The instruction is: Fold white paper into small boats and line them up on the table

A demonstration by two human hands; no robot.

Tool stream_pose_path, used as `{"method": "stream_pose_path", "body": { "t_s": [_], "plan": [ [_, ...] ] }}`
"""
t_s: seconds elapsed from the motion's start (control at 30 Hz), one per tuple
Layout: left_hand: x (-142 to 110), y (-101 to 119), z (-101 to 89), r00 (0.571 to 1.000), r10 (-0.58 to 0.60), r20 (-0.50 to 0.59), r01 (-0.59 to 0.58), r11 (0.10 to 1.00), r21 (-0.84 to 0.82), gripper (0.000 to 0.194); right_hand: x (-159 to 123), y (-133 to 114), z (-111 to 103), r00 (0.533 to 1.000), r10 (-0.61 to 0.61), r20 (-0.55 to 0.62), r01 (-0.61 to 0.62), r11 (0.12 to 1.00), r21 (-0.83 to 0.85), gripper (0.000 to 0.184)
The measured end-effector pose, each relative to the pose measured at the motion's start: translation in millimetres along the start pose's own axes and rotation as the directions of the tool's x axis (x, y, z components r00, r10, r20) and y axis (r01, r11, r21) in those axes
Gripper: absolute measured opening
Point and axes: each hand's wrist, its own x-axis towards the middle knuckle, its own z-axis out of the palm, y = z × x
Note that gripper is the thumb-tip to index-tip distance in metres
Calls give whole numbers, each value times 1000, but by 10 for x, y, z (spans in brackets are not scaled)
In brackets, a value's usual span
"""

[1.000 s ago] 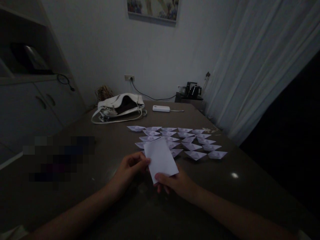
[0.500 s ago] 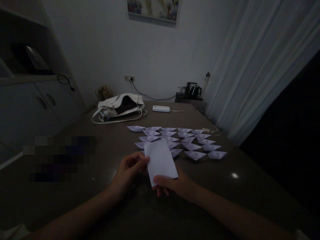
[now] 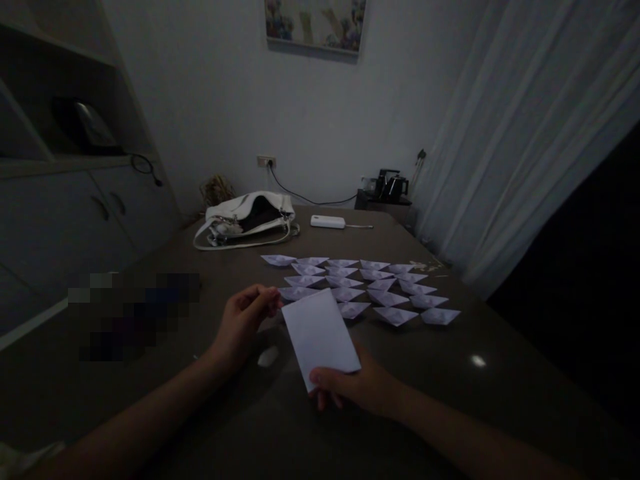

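Observation:
My right hand grips a folded white sheet of paper by its lower edge, thumb on top and fingers underneath. The paper is a flat, tilted rectangle held above the table. My left hand is just off its upper left corner, thumb and fingertips pinched together with nothing visible in them. Behind the paper, several folded paper boats stand in rows on the table; the paper hides part of the nearest ones.
On the dark table, a white handbag lies open at the back left. A white power bank with a short cable lies right of it. A blurred patch covers something at the left. A sheer curtain hangs at the right.
My left hand has come away from the paper's left edge and moved up and left. The paper in my right hand sits slightly lower. The view has shifted a little.

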Motion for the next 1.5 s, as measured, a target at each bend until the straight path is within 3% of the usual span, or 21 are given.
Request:
{"method": "stream_pose_path", "body": {
  "t_s": [0.2,0.33,0.43,0.5,0.6,0.7,0.83,0.9,0.93,0.97,1.03,1.1,1.13,1.2,1.3,1.5],
  "plan": [
    [-142,102,132,985,-50,166,35,995,93,38,24,5,-24,997,15,-75,-14,1000,16,36],
    [-157,132,149,976,-67,206,35,987,156,39,43,-40,-62,985,-23,-170,17,999,-40,32],
    [-146,126,127,974,-53,220,8,980,201,41,71,-110,-173,928,-129,-349,79,985,-154,38],
    [-169,118,128,962,-71,264,4,969,248,41,84,-153,-259,858,-182,-480,117,980,-162,38],
    [-243,107,158,926,-115,360,-11,944,329,39,87,-191,-349,800,-221,-558,158,974,-159,34],
    [-288,100,174,889,-144,435,-35,925,378,40,77,-218,-382,808,-274,-521,183,958,-220,33],
    [-218,107,115,914,-123,386,-40,921,386,37,53,-258,-389,911,-224,-346,113,943,-313,32],
    [-173,116,67,932,-29,361,-142,888,438,29,43,-259,-380,957,-152,-248,48,923,-383,27],
    [-163,120,47,921,57,386,-254,838,482,27,40,-251,-373,966,-134,-219,26,900,-435,25],
    [-165,123,34,888,140,437,-376,769,517,26,40,-236,-365,969,-137,-208,14,865,-502,23],
    [-205,127,36,765,220,606,-590,616,522,20,45,-194,-354,960,-187,-208,6,757,-653,19],
    [-278,132,71,634,145,760,-698,530,482,18,55,-150,-357,951,-243,-193,6,637,-771,13],
    [-318,134,95,588,76,805,-718,508,476,19,59,-135,-364,949,-257,-181,6,591,-807,8],
    [-386,138,137,545,-48,837,-720,486,496,24,62,-126,-383,948,-269,-170,3,541,-841,6],
    [-433,132,153,555,-120,823,-690,487,536,36,51,-165,-408,937,-292,-193,-19,508,-861,19],
    [-421,111,106,587,-106,803,-681,472,560,29,48,-184,-377,939,-322,-126,26,429,-903,10]
  ]
}}
